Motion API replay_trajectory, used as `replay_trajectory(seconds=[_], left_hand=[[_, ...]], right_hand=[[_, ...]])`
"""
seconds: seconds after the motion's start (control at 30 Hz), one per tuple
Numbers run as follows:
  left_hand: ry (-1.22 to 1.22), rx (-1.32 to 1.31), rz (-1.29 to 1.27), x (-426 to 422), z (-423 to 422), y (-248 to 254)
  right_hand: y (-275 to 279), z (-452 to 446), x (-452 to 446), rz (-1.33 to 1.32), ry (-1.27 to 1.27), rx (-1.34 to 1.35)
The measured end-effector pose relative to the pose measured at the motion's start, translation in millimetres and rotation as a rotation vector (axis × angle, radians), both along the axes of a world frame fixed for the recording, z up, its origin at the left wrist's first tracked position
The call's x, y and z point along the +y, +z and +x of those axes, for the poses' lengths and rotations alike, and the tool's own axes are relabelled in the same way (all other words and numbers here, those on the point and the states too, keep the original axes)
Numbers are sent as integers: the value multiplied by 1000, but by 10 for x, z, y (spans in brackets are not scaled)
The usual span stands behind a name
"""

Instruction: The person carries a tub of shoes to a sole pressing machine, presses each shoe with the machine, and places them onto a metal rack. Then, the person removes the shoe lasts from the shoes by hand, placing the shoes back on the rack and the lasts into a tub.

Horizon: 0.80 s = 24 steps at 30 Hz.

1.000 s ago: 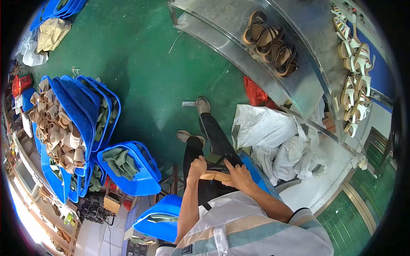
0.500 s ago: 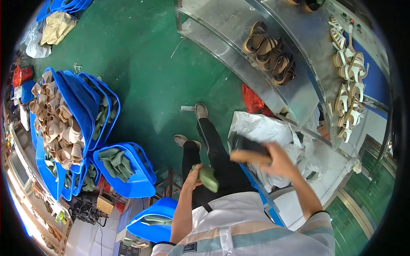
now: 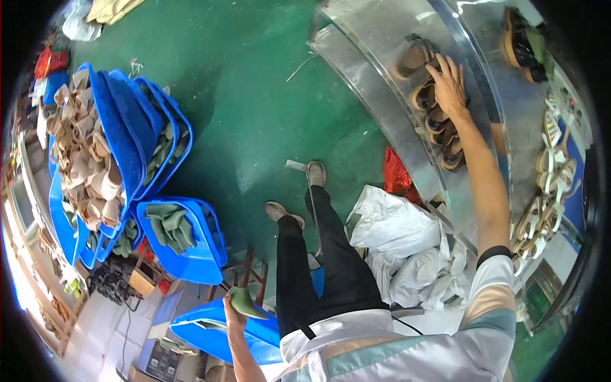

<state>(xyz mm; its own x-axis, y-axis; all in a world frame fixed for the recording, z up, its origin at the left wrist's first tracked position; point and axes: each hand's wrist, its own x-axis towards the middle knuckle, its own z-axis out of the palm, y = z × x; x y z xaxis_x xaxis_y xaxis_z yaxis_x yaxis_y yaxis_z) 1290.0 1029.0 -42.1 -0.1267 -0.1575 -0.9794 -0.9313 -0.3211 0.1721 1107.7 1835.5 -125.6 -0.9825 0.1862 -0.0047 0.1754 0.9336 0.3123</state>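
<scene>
A green shoe last (image 3: 247, 304) is gripped in my left hand (image 3: 233, 313), low and beside a blue bin (image 3: 203, 313). My right hand (image 3: 449, 88) reaches up to the metal shelf (image 3: 375, 70) with its fingers spread. Just beneath it lies a row of dark sandals with tan soles (image 3: 436, 121). The fingertips are over the upper sandals, and whether they touch them I cannot tell.
Stacked blue bins (image 3: 130, 127) at left hold beige shoe lasts (image 3: 83, 159); another bin holds green lasts (image 3: 172, 228). White sacks (image 3: 394, 223) and a red bag (image 3: 398, 172) lie below the shelf. White sandals (image 3: 547, 172) line the far right.
My right hand has moved up to the shelf and let go of the dark, tan-soled sandal it held. The left hand has shifted left and down with the green last. The view has turned.
</scene>
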Motion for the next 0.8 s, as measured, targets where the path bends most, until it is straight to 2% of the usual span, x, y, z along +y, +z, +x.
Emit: replay_trajectory(seconds=[0.13, 0.23, 0.27, 0.3, 0.33, 0.37, 0.4, 0.47, 0.5, 0.53, 0.57, 0.6, 0.63, 0.7, 0.73, 0.8], left_hand=[[74, 27, -166, -411, 344, 375], [193, 210, -83, -652, 510, 815], [99, 232, -152, -779, 537, 1022], [-67, 164, -362, -909, 641, 1280], [-195, 26, -586, -465, 225, 1770], [-349, 64, -714, -919, 760, 1767], [-503, 84, -856, -1363, 1281, 1754], [-498, 11, -924, -1643, 1425, 1569], [-480, -87, -889, -1657, 1418, 1440], [-603, -32, -837, -2276, 1975, 1129], [-545, 64, -860, -2327, 2166, 845], [-643, 76, -808, -2489, 2332, 588], [-672, 105, -764, -2601, 2479, 363], [-859, 135, -824, -2894, 2759, 23], [-880, 101, -851, -2956, 2681, -169], [-913, 20, -957, -2850, 2636, -110]], right_hand=[[-133, 175, -417, -383, -106, -40], [7, 469, -870, -603, -37, -33], [48, 565, -1041, -600, -64, -69], [84, 702, -1180, -618, -91, -124], [69, 849, -1213, -713, -49, -160], [15, 960, -1333, -792, -15, -183], [1, 1039, -1653, -906, -85, -311], [328, 1158, -1904, -982, -287, -498], [456, 1260, -2053, -1095, -230, -411], [702, 1237, -2271, -1103, -271, -390], [712, 1299, -2193, -1020, -50, -335], [920, 1245, -2253, -1044, -95, -324], [1114, 1170, -2253, -1099, -141, -260], [1546, 1022, -2078, -906, -86, -46], [1755, 907, -2097, -835, -206, 81], [2028, 747, -1684, -764, -332, 410]])
